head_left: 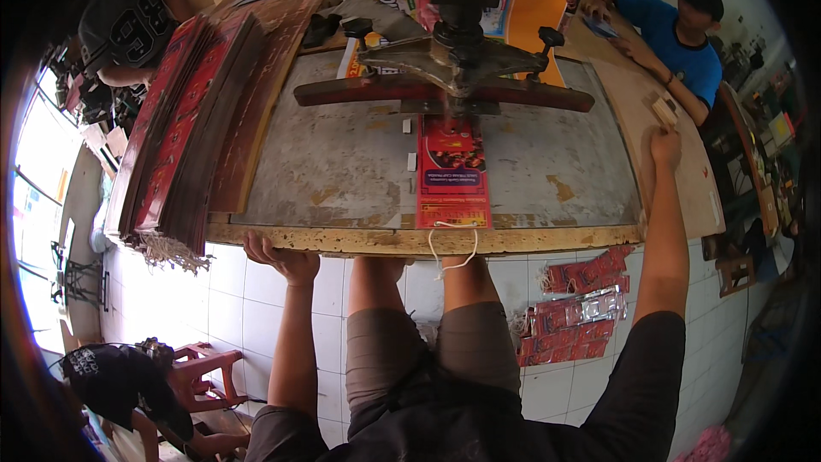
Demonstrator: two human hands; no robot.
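A flat red printed piece (pixel 453 175) with a purple panel lies lengthwise on the worn grey board (pixel 333 171). Its far end passes beneath a dark metal press head (pixel 453 77), and a white cord loop (pixel 451 248) hangs from its near end over the table's wooden front edge (pixel 359 241). Against that edge, left of my legs, my left hand (pixel 282 259) rests with its fingers apart. My right hand (pixel 666 150) is out at the table's right side, closed at a small pale wooden piece (pixel 664 109). Fine detail of that grip is too small to see.
Tall stacks of red printed pieces (pixel 184 124) with white cords stand at the left. More red packets (pixel 569 325) lie on the tiled floor. Co-workers are at the far right (pixel 684 43), far left (pixel 137 17) and lower left (pixel 128 393), near a red stool (pixel 205 376).
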